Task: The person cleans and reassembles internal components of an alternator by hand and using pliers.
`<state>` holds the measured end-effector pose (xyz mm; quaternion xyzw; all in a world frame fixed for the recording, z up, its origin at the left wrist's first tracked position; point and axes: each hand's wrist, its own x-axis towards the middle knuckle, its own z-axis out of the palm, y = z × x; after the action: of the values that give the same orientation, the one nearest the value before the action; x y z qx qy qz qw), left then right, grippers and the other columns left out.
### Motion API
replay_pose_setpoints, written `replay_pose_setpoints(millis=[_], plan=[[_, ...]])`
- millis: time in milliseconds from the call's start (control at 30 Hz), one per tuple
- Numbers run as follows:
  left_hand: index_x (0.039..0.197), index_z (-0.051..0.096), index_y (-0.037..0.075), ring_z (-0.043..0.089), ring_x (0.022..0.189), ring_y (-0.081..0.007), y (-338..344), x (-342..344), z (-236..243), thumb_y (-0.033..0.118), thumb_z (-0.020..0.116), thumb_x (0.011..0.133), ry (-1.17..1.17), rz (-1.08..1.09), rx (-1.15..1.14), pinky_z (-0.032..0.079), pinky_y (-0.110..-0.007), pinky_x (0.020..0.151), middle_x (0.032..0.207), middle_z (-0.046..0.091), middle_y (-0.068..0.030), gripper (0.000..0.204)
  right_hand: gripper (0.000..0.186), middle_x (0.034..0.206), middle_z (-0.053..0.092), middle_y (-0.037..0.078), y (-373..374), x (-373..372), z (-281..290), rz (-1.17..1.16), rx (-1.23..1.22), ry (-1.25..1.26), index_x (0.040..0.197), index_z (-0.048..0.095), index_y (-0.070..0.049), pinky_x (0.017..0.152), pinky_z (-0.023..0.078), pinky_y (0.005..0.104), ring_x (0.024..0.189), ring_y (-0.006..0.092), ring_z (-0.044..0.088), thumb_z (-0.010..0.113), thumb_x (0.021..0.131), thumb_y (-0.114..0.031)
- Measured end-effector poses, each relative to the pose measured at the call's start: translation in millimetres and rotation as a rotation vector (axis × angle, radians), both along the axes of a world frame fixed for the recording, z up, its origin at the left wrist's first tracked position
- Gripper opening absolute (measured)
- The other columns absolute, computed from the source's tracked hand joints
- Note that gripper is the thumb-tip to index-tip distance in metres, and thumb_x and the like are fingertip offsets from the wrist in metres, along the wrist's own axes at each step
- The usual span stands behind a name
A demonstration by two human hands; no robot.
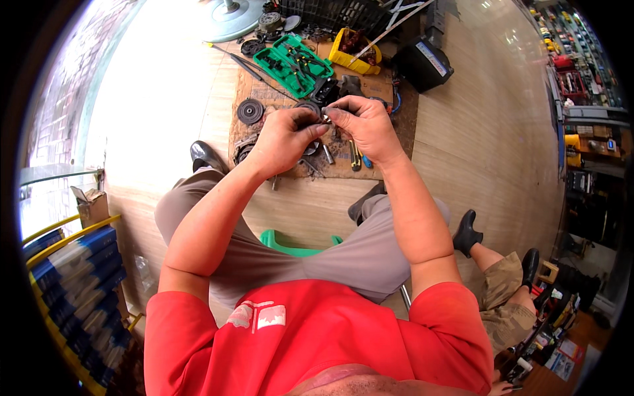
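My left hand (285, 138) and my right hand (362, 131) meet above a stained cardboard mat (399, 155), fingers pinched around a small metal part (326, 119), largely hidden by them. Below lie a short metal cylinder (328, 153), tools with yellow grips (354, 156) and a blue-handled tool (366, 160). A dark round ribbed part (250, 111) sits left of my left hand. An open green tool case (284, 61) lies beyond both hands.
A yellow bin (370, 61), black box (421, 64) and black crate (310, 13) stand at the back. A green stool (277, 239) is under me, stacked blue items (79, 277) at left, another person's legs (502, 290) at right.
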<state>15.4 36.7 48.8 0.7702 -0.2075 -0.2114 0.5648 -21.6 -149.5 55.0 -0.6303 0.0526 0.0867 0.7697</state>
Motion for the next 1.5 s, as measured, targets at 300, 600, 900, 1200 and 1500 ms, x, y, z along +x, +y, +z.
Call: replay_pose_setpoints(millis=[300, 600, 900, 1200, 1500], plan=[[0.094, 0.067, -0.003, 0.062, 0.065, -0.017, -0.9, -0.4, -0.9, 0.016, 0.067, 0.087, -0.002, -0.002, 0.025, 0.049, -0.031, 0.063, 0.073, 0.066, -0.014, 0.021, 0.011, 0.081, 0.066, 0.001, 2.3, 0.5, -1.3, -0.029, -0.085, -0.042, 0.089, 0.068, 0.001, 0.064, 0.048, 0.0193, 0.071, 0.0044, 0.057, 0.067, 0.089, -0.009], [0.09, 0.068, -0.003, 0.067, 0.067, -0.0277, -1.8, -1.5, 2.8, 0.015, 0.069, 0.084, -0.191, 0.128, 0.08, 0.051, -0.037, 0.065, 0.077, 0.066, -0.0182, 0.02, 0.017, 0.082, 0.069, 0.007, 0.0, 1.2, 5.8, 0.022, -0.46, 0.055, 0.093, 0.069, 0.002, 0.072, 0.048, 0.0267, 0.077, 0.0087, 0.058, 0.067, 0.085, -0.012], [0.09, 0.068, -0.002, 0.065, 0.074, -0.0385, 4.7, -0.1, 2.5, 0.016, 0.066, 0.083, -0.211, 0.164, 0.066, 0.05, -0.041, 0.067, 0.077, 0.065, -0.0232, 0.019, 0.011, 0.078, 0.067, 0.008, 14.4, -2.0, 1.8, -0.041, -0.655, -0.307, 0.089, 0.067, 0.003, 0.064, 0.047, 0.0268, 0.071, 0.01, 0.06, 0.067, 0.085, -0.008], [0.092, 0.065, -0.004, 0.054, 0.064, -0.0111, 17.3, 5.6, 20.1, 0.021, 0.06, 0.092, 0.335, 0.013, -0.163, 0.045, -0.03, 0.059, 0.072, 0.06, -0.0035, 0.026, 0.007, 0.078, 0.064, 0.0, 12.5, -1.8, 3.6, -0.012, -0.376, -0.208, 0.09, 0.066, 0.003, 0.064, 0.045, 0.0223, 0.072, 0.0057, 0.056, 0.065, 0.087, -0.003], [0.095, 0.065, -0.004, 0.055, 0.07, -0.009, 12.5, 1.2, 25.6, 0.017, 0.063, 0.091, 0.342, -0.024, -0.229, 0.047, -0.026, 0.065, 0.077, 0.062, -0.0021, 0.022, 0.014, 0.09, 0.067, 0.0, 4.6, 1.6, 3.6, 0.021, -0.214, -0.1, 0.098, 0.068, 0.002, 0.074, 0.046, 0.0215, 0.082, 0.005, 0.057, 0.066, 0.088, -0.007]])
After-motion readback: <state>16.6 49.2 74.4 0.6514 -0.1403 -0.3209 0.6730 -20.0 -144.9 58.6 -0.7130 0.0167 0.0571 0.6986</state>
